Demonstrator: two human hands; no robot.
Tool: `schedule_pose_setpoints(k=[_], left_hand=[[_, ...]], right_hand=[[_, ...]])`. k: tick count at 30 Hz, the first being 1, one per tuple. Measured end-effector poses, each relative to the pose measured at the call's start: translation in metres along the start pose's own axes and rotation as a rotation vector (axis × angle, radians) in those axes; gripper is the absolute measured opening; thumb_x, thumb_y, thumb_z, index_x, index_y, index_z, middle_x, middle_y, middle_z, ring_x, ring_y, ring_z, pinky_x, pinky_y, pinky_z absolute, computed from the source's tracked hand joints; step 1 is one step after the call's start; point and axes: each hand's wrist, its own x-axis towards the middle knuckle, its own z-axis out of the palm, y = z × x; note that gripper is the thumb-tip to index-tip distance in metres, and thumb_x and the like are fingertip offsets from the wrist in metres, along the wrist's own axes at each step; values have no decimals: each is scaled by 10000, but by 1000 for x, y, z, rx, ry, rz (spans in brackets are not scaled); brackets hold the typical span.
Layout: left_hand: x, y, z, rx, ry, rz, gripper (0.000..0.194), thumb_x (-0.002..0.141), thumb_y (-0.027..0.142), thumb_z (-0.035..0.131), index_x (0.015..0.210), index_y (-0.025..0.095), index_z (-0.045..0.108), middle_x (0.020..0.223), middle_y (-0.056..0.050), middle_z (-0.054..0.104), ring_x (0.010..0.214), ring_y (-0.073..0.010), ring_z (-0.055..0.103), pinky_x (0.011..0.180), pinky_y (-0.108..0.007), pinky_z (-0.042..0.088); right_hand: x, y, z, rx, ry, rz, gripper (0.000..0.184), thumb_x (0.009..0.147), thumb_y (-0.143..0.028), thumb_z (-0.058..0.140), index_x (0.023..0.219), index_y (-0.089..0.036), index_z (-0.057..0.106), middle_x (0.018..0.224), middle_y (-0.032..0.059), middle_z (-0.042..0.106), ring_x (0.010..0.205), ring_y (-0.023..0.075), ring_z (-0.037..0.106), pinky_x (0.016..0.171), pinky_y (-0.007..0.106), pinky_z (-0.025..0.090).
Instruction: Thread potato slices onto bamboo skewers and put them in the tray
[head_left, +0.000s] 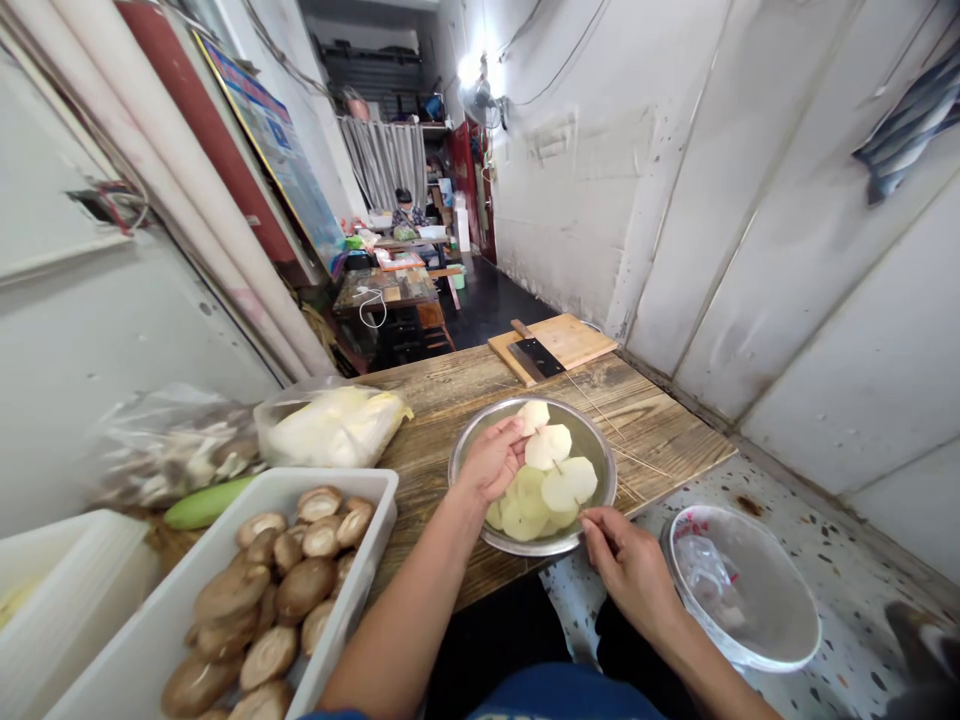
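Note:
Over a round metal bowl (606,440), a thin skewer (579,503) runs through pale potato slices (568,486), and short bits of the stick show between them. My right hand (628,562) pinches the skewer's near end at the bowl's right rim. At the far end, my left hand (493,462) grips the topmost potato slice (533,414) between thumb and fingers. More loose potato slices (523,508) lie in the bowl below. The stick's tip is hidden by slices and fingers. Several bare skewers (637,460) rest on the wooden table to the right.
A cleaver (537,357) lies on a cutting board (581,340) at the table's far edge. To the left are a white tray (386,500) of mushrooms, a bagged pale vegetable (330,428) and a green gourd-like vegetable (204,503). A lined bucket (780,600) stands at right.

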Motion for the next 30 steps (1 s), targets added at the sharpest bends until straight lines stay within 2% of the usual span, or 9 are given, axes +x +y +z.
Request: schedule_pose_setpoints(k=[5,10,13,16,18,20,22,25,30], left_hand=[[-3,9,-6,-5,92,51,184,828,123,548,986,68,624,859,-147,696,752,-188,676,700,-302,557],[-5,10,-7,-5,61,18,202,842,163,550,1016,86,618,888,-140,692,761,-177,672,696,-290,554],[-15,-4,1,-75,13,58,233,824,187,591,1048,126,611,936,-114,687,789,-163,663,729,-283,541],[-37,-29,18,-54,-20,-71,233,789,234,646,993,122,632,928,-120,685,754,-162,659,721,-291,531],[-51,-43,30,-39,22,-117,231,772,290,664,897,95,652,897,-144,684,755,-179,661,700,-287,519],[-63,-46,39,-29,80,-59,301,774,367,648,765,67,660,818,-158,676,718,-178,654,674,-268,501],[-75,-35,41,-17,114,28,379,771,429,631,674,63,651,718,-139,652,642,-159,626,642,-261,485],[-107,7,31,49,169,150,342,758,397,652,651,72,644,662,-94,616,572,-123,567,633,-261,475],[-184,87,15,37,572,512,188,735,275,684,646,160,566,606,14,521,489,-60,418,508,-208,429]], right_hand=[[-3,3,-3,7,-57,-25,236,933,-337,418,884,-194,599,679,8,650,565,144,602,539,215,448],[-4,3,0,-9,-2,-41,308,949,-346,375,843,-179,611,625,14,628,534,143,591,496,210,431],[-1,1,4,5,82,-13,313,948,-356,377,840,-173,606,560,-5,591,480,130,559,472,203,427],[5,-5,8,1,139,-18,306,945,-351,381,865,-172,615,571,0,608,469,128,564,471,203,447],[8,-11,11,0,164,-74,294,937,-345,394,881,-173,625,640,26,660,505,139,603,502,213,480],[8,-15,14,20,170,-145,269,922,-346,424,910,-176,632,743,57,704,564,154,646,540,225,512],[3,-13,16,72,121,-196,248,901,-351,471,1006,-183,621,823,67,720,603,162,672,557,224,532],[-8,1,13,151,3,-232,344,867,-373,531,1164,-201,556,709,24,700,529,158,657,518,218,542],[-22,24,8,129,4,-118,324,864,-410,531,1112,-214,603,850,72,731,639,192,699,516,223,558]])
